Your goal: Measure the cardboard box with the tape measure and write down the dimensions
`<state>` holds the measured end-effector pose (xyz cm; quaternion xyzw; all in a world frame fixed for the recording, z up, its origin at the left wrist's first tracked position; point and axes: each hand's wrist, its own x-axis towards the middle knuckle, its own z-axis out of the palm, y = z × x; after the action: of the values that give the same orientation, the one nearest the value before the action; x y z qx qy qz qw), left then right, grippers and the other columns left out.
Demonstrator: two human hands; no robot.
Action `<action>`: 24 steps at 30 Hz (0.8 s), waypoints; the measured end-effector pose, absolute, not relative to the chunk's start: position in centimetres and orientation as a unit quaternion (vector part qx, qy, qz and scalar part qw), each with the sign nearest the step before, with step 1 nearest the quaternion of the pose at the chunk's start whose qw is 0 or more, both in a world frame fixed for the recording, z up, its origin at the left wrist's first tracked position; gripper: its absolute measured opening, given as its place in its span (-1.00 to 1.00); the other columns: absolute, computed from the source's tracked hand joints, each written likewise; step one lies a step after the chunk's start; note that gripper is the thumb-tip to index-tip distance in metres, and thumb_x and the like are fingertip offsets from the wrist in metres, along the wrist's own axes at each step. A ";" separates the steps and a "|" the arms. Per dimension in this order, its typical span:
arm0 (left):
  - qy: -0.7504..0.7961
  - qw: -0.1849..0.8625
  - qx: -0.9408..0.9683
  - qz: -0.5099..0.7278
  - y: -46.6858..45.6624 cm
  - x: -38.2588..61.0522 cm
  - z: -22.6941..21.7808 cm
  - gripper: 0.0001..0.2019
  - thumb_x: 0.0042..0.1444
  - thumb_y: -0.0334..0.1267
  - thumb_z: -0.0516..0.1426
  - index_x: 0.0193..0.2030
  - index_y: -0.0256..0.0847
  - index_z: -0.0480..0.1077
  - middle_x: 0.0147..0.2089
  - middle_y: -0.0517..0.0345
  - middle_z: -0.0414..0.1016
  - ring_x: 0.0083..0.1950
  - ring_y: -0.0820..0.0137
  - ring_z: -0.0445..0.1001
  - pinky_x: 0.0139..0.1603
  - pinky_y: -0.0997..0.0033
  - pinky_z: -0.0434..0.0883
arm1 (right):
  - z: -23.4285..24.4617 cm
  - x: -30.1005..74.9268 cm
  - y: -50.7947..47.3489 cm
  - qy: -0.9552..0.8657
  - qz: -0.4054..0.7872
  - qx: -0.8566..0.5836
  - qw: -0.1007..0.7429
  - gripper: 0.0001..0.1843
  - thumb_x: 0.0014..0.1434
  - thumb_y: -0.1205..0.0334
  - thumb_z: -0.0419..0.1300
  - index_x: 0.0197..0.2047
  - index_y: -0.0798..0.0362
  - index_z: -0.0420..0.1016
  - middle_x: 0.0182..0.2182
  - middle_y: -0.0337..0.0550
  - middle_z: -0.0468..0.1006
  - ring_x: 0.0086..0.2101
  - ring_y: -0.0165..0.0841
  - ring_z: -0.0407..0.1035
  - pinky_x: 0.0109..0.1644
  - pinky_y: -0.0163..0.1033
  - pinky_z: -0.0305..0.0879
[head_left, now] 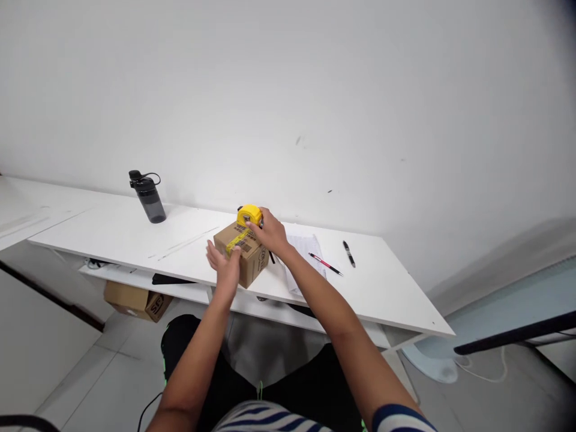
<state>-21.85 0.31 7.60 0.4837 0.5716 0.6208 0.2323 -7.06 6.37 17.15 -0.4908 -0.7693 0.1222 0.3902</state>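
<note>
1. The right hand (272,233) is closed around the yellow tape measure (249,215), holding it over the far end of the cardboard box's top.
2. The left hand (226,267) has its fingers spread by the left side of the box (254,273), its thumb near the near end of the yellow strip (235,242). I cannot tell whether it pinches the strip or only steadies it.
3. The box sits between and below the hands, its near bottom corner about at the front edge of the table (382,294). A pull toward the body could tip it off, I judge.
4. The strip runs across the box top between the two hands. If the left thumb slips, its end could snap back toward the right hand.
5. If the right hand tilts the tape measure, the strip could bow or skew, spoiling a reading.
6. Beneath and right of the right forearm lies the paper (309,247), with a red pen (324,264) on it and a black pen (349,254) farther right; a sweeping elbow could shift them.
7. The bottle (153,203) stands well left of both hands, so a knock seems unlikely.
</note>
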 end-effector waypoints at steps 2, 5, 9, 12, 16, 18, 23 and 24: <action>0.611 0.162 0.436 0.640 1.2 -23.7 9.2 -0.18 0.07 -0.04 0.22 0.42 -0.04 -0.05 0.52 -0.09 -0.19 0.53 0.00 -0.40 0.45 -0.15 -0.27 | 17.2 -8.1 6.8 -0.764 0.134 -0.501 0.383 -0.43 0.23 -0.12 0.05 0.20 0.01 0.22 0.00 -0.06 0.53 -0.08 -0.13 0.44 -0.06 -0.06 0.35; 0.572 0.163 0.477 0.647 3.6 -26.4 11.2 -0.33 0.04 -0.10 0.23 0.30 -0.11 0.19 0.42 -0.12 0.10 0.48 0.05 -0.04 0.45 -0.03 -0.08 | 16.9 -9.7 7.4 -0.770 0.146 -0.505 0.362 -0.42 0.24 -0.17 0.03 0.19 0.01 0.21 -0.02 -0.05 0.54 -0.09 -0.13 0.44 -0.07 -0.08 0.34; 0.488 0.324 0.534 0.610 5.9 -27.7 11.2 -0.44 0.01 -0.14 0.19 0.18 -0.22 0.35 0.23 -0.11 0.40 0.24 0.11 0.37 0.25 0.06 0.30 | 16.4 -11.2 7.4 -0.799 0.123 -0.487 0.331 -0.45 0.27 -0.15 0.00 0.19 0.00 0.21 0.08 -0.01 0.49 -0.06 -0.12 0.44 -0.07 -0.09 0.33; 0.461 0.363 0.525 0.617 6.3 -27.6 10.3 -0.51 0.02 -0.13 0.17 0.11 -0.25 0.44 0.15 -0.07 0.49 0.13 0.17 0.46 0.19 0.12 0.36 | 16.0 -10.4 6.4 -0.812 0.093 -0.475 0.325 -0.46 0.28 -0.10 0.02 0.22 0.02 0.21 0.12 0.04 0.44 -0.04 -0.12 0.42 -0.06 -0.09 0.34; 0.479 0.336 0.514 0.627 6.2 -27.3 10.2 -0.56 0.01 -0.15 0.16 0.05 -0.23 0.51 0.12 -0.04 0.52 0.10 0.18 0.47 0.17 0.13 0.37 | 14.6 -5.9 3.2 -0.794 0.088 -0.473 0.371 -0.45 0.25 -0.06 0.08 0.22 0.03 0.24 0.10 0.05 0.46 -0.03 -0.12 0.42 -0.06 -0.08 0.37; 0.490 0.325 0.510 0.628 6.2 -27.2 10.3 -0.58 0.01 -0.16 0.15 0.02 -0.23 0.53 0.08 -0.03 0.54 0.07 0.18 0.48 0.14 0.13 0.38 | 13.8 -2.9 1.2 -0.771 0.092 -0.488 0.399 -0.44 0.24 -0.07 0.09 0.22 0.02 0.26 0.07 0.04 0.48 -0.05 -0.12 0.43 -0.10 -0.07 0.39; 0.504 0.289 0.506 0.637 6.6 -27.1 10.0 -0.61 0.00 -0.17 0.15 -0.04 -0.25 0.55 -0.01 0.01 0.58 0.00 0.21 0.49 0.08 0.19 0.40 | 12.8 1.4 -1.7 -0.727 0.104 -0.540 0.411 -0.42 0.20 -0.12 0.12 0.18 0.03 0.30 -0.03 0.01 0.54 -0.18 -0.14 0.46 -0.21 -0.07 0.40; 0.503 0.286 0.505 0.640 6.6 -27.1 9.9 -0.61 0.01 -0.17 0.14 -0.04 -0.25 0.55 -0.01 0.01 0.58 0.00 0.22 0.49 0.08 0.20 0.40 | 12.8 1.5 -1.8 -0.725 0.103 -0.543 0.410 -0.41 0.20 -0.13 0.13 0.18 0.03 0.30 -0.03 0.01 0.54 -0.20 -0.15 0.47 -0.22 -0.07 0.40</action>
<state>-27.11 6.64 9.87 0.5050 0.5033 0.6403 0.2859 1.46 -1.81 12.78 -0.5431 -0.7254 0.1033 0.4100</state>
